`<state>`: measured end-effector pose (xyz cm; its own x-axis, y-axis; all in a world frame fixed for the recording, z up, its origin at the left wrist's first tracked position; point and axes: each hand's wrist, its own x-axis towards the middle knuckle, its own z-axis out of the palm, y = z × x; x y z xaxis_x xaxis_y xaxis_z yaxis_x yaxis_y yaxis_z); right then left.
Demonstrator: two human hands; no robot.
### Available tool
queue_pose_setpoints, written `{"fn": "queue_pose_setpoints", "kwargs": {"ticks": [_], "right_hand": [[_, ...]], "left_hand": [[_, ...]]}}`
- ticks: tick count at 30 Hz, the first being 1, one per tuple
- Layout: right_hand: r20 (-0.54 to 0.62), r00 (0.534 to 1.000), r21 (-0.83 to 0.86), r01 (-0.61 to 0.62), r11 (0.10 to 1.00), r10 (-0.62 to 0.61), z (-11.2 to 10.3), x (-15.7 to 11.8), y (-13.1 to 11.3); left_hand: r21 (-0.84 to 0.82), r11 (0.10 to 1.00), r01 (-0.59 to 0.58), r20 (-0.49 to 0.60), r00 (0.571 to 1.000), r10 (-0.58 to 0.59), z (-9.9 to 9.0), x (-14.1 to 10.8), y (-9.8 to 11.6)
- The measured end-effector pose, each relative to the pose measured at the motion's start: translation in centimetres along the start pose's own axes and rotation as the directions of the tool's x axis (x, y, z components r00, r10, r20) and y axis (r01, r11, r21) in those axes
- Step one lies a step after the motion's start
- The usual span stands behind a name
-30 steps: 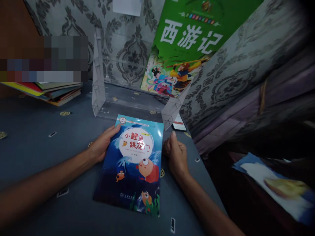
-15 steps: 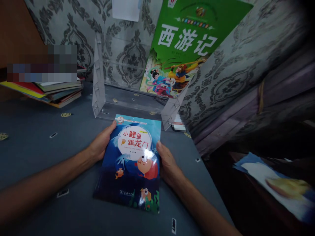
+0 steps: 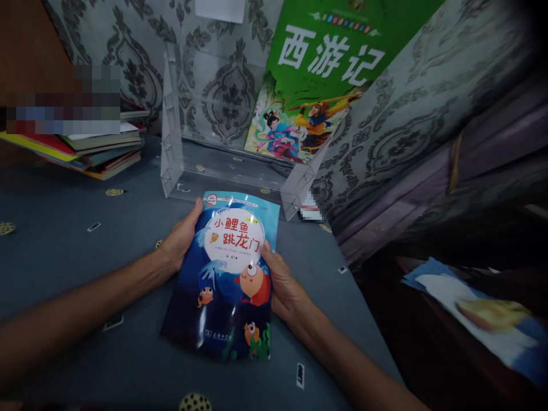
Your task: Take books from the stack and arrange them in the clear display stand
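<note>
Two bare hands hold a glossy blue paperback book [image 3: 226, 302] with orange cartoon fish and red Chinese characters on a white circle. The left hand [image 3: 182, 238] grips its left edge; the right hand [image 3: 286, 285] grips the right edge, thumb resting on the cover. The book, slightly bowed, faces up over a blue-grey patterned surface [image 3: 128, 228], just in front of a clear plastic rack [image 3: 170, 128]. A tall green illustrated book [image 3: 329, 45] stands upright by the rack's right end. Far left lies a slanting stack of colourful thin books [image 3: 115, 154].
</note>
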<state>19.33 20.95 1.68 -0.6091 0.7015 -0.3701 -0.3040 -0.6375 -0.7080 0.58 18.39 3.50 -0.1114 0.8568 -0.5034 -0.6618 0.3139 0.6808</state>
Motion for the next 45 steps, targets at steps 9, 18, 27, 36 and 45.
{"fn": "queue_pose_setpoints", "kwargs": {"ticks": [9,18,27,36,45], "right_hand": [[-0.012,0.998,0.063,0.064,0.996,-0.063,-0.8,0.6,-0.4],[0.216,0.976,0.08,0.021,0.997,-0.038,0.2,-0.3,-1.1],[0.323,0.942,-0.125,0.134,0.983,-0.087,1.2,-2.5,-1.4],[0.427,0.904,-0.137,0.046,0.989,0.017,1.3,-3.2,0.3],[0.274,0.962,0.02,-0.001,1.0,-0.005,0.3,-1.0,1.2]], "left_hand": [[0.671,0.458,-0.582,0.205,0.74,0.64,-1.1,-0.2,-0.4],[0.859,-0.289,-0.423,0.513,0.714,0.477,-0.4,-2.6,-2.6],[0.837,-0.384,-0.389,0.534,0.733,0.421,0.2,-4.0,-3.3],[0.771,-0.481,-0.417,0.59,0.754,0.29,0.1,-7.0,-3.9],[0.701,-0.582,-0.412,0.515,0.857,0.013,-2.2,-10.4,-2.7]]}}
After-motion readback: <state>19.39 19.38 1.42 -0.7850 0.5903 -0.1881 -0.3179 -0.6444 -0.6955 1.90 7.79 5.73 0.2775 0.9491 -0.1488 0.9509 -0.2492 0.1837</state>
